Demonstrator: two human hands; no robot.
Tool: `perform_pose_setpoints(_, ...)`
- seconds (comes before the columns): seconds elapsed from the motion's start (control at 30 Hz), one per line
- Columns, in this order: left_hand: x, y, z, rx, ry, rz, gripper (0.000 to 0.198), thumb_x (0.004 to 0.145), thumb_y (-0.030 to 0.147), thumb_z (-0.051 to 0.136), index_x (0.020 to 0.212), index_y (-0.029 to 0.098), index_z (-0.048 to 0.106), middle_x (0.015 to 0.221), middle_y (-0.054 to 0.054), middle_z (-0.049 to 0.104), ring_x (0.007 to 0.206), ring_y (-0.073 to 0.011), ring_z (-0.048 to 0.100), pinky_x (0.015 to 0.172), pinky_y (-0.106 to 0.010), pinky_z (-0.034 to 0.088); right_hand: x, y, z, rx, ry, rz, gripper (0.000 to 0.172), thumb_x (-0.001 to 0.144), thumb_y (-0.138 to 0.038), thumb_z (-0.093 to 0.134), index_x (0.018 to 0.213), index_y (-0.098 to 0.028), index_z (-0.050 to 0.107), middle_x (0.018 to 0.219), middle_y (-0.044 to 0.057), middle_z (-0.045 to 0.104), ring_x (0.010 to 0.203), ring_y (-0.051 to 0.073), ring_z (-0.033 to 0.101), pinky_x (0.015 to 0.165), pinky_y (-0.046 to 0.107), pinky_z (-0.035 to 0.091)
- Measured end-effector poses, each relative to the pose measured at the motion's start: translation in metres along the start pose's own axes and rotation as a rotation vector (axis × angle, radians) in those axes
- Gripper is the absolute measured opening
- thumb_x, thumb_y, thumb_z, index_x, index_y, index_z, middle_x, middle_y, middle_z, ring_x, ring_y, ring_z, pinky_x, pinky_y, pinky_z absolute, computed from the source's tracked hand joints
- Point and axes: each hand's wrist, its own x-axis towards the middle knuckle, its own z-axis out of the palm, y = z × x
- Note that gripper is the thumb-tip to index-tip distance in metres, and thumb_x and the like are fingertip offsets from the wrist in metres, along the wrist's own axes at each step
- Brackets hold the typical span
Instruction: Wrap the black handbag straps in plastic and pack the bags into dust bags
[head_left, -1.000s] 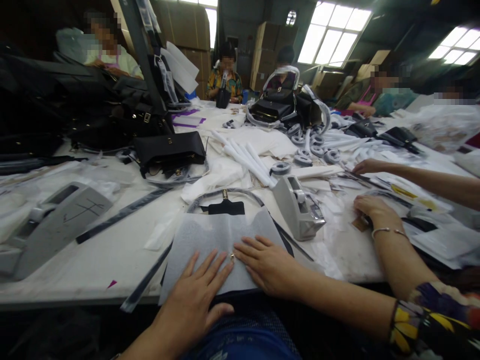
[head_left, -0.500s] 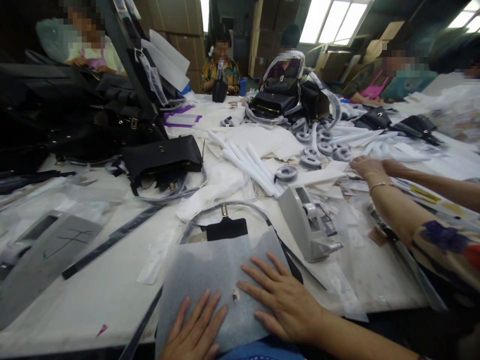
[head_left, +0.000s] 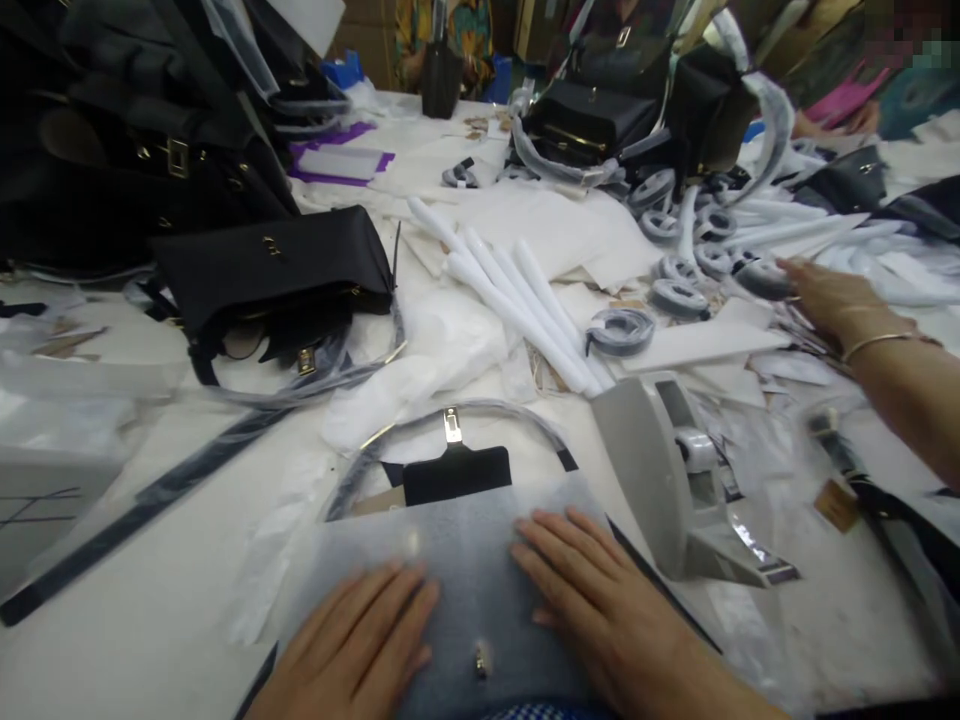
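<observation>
Both my hands lie flat on a translucent protective sheet [head_left: 450,600] that covers a dark handbag in front of me. My left hand [head_left: 360,640] rests on its left part, fingers stretched out. On the right part lies my right hand [head_left: 592,590], its fingers extended too. A small gold clasp [head_left: 480,660] pokes through a hole in the sheet between them. Beyond the sheet's far edge, a black flap [head_left: 457,470] with a gold buckle plate [head_left: 451,425] sticks out. The bag's wrapped handle [head_left: 517,408] arches behind it.
A grey tape dispenser [head_left: 652,480] stands to the right. A black handbag [head_left: 277,270] lies at the left, near a wrapped strap [head_left: 150,510]. White foam rolls [head_left: 517,300] and coiled straps [head_left: 621,330] fill the middle. A co-worker's hand [head_left: 847,310] reaches in from the right.
The view has tipped down and moved closer to the table. My hands have slid outward and toward the sheet's far edge. The co-worker's hand at the right now touches a coiled strap.
</observation>
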Motion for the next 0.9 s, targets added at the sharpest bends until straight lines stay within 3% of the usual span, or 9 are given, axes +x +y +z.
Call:
perform_pose_setpoints(0.1, 0.027, -0.007, -0.002, 0.064, 0.008, 0.002, 0.046, 0.098, 0.048, 0.047, 0.127, 0.016, 0.063, 0.129, -0.008, 0.067, 0.12, -0.0231, 0.06, 0.123, -0.042, 0.018, 0.013, 0.001, -0.001, -0.019, -0.009, 0.026, 0.045, 0.101, -0.027, 0.049, 0.144, -0.017, 0.049, 0.14, 0.012, 0.059, 0.132, 0.028, 0.052, 0.115, 0.053, 0.041)
perform_pose_setpoints(0.2, 0.032, -0.009, 0.0, 0.026, 0.001, -0.028, 0.056, 0.096, 0.057, 0.047, 0.126, 0.012, 0.063, 0.123, -0.01, 0.07, 0.113, -0.0227, 0.063, 0.125, -0.041, 0.009, 0.02, 0.002, 0.0, -0.013, -0.026, 0.07, 0.042, 0.101, -0.034, 0.051, 0.139, -0.018, 0.052, 0.132, 0.011, 0.064, 0.125, 0.028, 0.057, 0.118, 0.054, 0.035)
perform_pose_setpoints(0.4, 0.041, -0.016, -0.006, -0.088, -0.041, -0.113, 0.046, 0.097, 0.055, 0.046, 0.117, 0.018, 0.064, 0.107, -0.005, 0.071, 0.101, -0.0214, 0.063, 0.122, -0.041, 0.013, 0.035, 0.006, -0.007, 0.009, -0.045, 0.1, 0.027, 0.099, -0.035, 0.053, 0.12, -0.019, 0.06, 0.114, 0.009, 0.067, 0.117, 0.028, 0.058, 0.12, 0.061, 0.024)
perform_pose_setpoints(0.53, 0.046, -0.018, -0.003, -0.133, -0.057, -0.136, 0.04, 0.097, 0.053, 0.047, 0.113, 0.02, 0.064, 0.107, -0.004, 0.069, 0.103, -0.0215, 0.061, 0.118, -0.037, 0.016, 0.039, 0.008, -0.007, 0.033, -0.053, 0.095, 0.017, 0.099, -0.025, 0.052, 0.113, -0.019, 0.06, 0.106, 0.008, 0.065, 0.105, 0.025, 0.061, 0.119, 0.058, 0.028)
perform_pose_setpoints(0.67, 0.044, -0.018, -0.001, -0.108, -0.045, -0.131, 0.042, 0.096, 0.055, 0.048, 0.115, 0.02, 0.063, 0.106, -0.003, 0.069, 0.099, -0.0224, 0.061, 0.114, -0.041, 0.021, 0.041, 0.006, -0.01, 0.058, -0.066, 0.112, 0.015, 0.096, -0.024, 0.057, 0.109, -0.017, 0.061, 0.098, 0.007, 0.063, 0.096, 0.025, 0.059, 0.112, 0.054, 0.038)
perform_pose_setpoints(0.83, 0.047, -0.02, -0.015, -0.172, 0.01, -0.169, 0.037, 0.095, 0.053, 0.051, 0.111, 0.021, 0.063, 0.1, -0.002, 0.069, 0.094, -0.0202, 0.062, 0.101, -0.035, 0.039, 0.046, 0.003, -0.032, 0.178, -0.107, 0.164, 0.01, 0.096, -0.028, 0.055, 0.098, -0.02, 0.062, 0.092, 0.007, 0.061, 0.089, 0.024, 0.055, 0.087, 0.044, 0.05)
perform_pose_setpoints(0.9, 0.049, -0.021, -0.022, -0.218, 0.059, -0.183, 0.032, 0.095, 0.05, 0.053, 0.107, 0.022, 0.063, 0.097, -0.002, 0.069, 0.095, -0.0191, 0.062, 0.099, -0.032, 0.041, 0.047, 0.003, -0.04, 0.234, -0.099, 0.15, 0.008, 0.095, -0.025, 0.056, 0.1, -0.02, 0.061, 0.096, 0.007, 0.061, 0.092, 0.023, 0.056, 0.092, 0.044, 0.048)
